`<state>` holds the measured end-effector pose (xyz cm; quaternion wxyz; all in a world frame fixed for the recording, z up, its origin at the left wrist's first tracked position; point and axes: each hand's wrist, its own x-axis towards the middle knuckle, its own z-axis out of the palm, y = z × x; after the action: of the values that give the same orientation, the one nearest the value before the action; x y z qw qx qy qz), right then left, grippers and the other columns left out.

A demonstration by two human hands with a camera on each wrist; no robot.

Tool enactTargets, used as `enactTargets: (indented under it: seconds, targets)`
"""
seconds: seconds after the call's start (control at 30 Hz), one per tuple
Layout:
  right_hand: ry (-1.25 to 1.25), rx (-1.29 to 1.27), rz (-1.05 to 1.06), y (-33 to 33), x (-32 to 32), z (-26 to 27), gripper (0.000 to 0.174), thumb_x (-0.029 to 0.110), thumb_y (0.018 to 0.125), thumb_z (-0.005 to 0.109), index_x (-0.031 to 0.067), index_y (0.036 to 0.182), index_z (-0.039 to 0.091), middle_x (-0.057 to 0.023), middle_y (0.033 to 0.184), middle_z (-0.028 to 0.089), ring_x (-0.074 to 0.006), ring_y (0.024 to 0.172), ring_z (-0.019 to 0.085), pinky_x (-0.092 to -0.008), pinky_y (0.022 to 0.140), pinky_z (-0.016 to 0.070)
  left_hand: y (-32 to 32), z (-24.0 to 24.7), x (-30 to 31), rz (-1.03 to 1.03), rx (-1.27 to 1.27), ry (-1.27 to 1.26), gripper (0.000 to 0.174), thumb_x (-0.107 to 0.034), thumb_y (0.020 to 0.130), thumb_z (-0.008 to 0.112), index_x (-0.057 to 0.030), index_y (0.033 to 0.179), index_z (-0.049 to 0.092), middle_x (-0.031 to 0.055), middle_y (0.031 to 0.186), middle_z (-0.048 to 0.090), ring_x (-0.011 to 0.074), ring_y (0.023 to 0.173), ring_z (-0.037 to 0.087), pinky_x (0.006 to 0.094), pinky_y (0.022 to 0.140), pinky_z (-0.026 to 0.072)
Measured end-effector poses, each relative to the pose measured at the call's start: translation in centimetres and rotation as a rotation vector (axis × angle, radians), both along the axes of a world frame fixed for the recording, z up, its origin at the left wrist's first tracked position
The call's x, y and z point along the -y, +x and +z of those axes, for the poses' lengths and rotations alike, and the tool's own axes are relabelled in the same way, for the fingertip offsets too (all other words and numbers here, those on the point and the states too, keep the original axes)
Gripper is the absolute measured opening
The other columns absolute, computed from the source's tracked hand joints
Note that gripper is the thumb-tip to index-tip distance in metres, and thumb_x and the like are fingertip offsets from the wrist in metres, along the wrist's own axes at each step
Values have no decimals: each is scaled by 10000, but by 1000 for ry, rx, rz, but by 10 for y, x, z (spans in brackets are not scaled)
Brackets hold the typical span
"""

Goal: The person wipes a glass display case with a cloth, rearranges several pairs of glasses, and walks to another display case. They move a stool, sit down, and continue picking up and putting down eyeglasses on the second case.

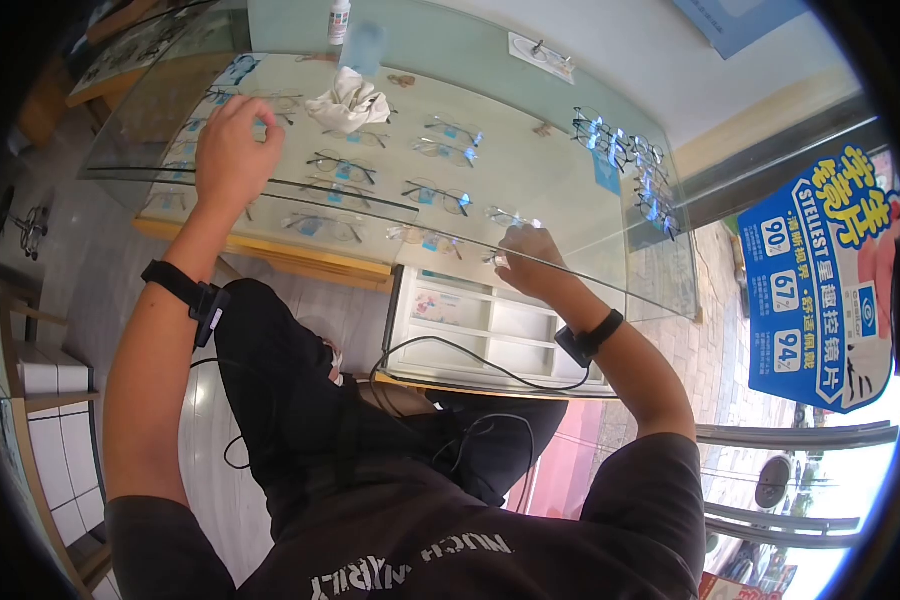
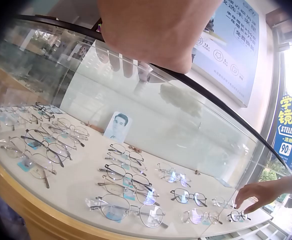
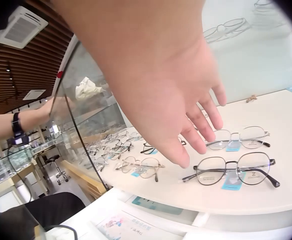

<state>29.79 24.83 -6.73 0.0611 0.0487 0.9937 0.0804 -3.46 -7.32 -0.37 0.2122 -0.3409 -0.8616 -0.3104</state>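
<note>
In the head view the left hand (image 1: 235, 155) is over the glass top (image 1: 300, 182) at the left, fingers bent, with nothing visible in its grasp. Farther right, the right hand (image 1: 532, 262) reaches in at the person's side of the display case. The right wrist view has this hand (image 3: 171, 100) palm down with loosely extended fingers, above the shelf (image 3: 186, 192). Beside its fingertips lie dark-rimmed glasses (image 3: 231, 163) and a thinner metal pair (image 3: 234, 134); it holds neither. Rows of glasses (image 2: 131, 175) fill the shelf in the left wrist view.
A crumpled white cloth (image 1: 348, 102) and a small bottle (image 1: 338, 22) are at the far side. A compartmented white drawer (image 1: 485, 318) stands out at the person's side. More glasses (image 1: 650, 190) sit at the right end. A cable (image 1: 450, 343) hangs across the drawer.
</note>
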Motion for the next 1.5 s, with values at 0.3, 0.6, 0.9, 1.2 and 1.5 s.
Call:
enactTargets:
  seconds: [0.3,0.6,0.9,1.2,1.5]
  targets:
    - [-723,356,177,-29,101,99,174,18,869,652,47,990,772,-93,877,718,-314,868,713,-421,818,558,-4,-4,0,-13,10,-11,126,-196,895,710,-98,950,654,70,1066,666,337,1116,624,469,949,508]
    - [-818,-148,-139,-45,-2,222,126,44,944,718,-8,1018,806,-97,921,777,-173,812,780,-305,715,577,-5,-5,0,-8,-3,-2,116,-194,900,710,-104,949,655,71,1069,661,343,1124,617,470,948,510]
    - [-344,-414,-573,-58,-176,183,202,133,881,795,42,1059,824,-137,989,803,-237,830,793,-364,807,610,0,0,-1,14,28,-2,106,-182,899,703,-98,938,649,73,1089,665,344,1146,609,472,965,508]
    - [-42,-270,-395,-56,-210,144,275,173,756,891,146,1025,840,-90,1150,754,-359,1215,637,-469,1052,534,-1,1,0,-7,13,8,97,-158,891,692,-86,938,648,78,1097,666,341,1126,612,469,962,500]
    - [-102,-271,-401,-47,-165,148,157,208,791,855,106,908,831,-108,1053,762,-342,1106,672,-446,989,544,-2,-2,0,-24,-36,22,127,-113,871,713,-75,952,622,87,1080,659,363,1106,618,463,948,497]
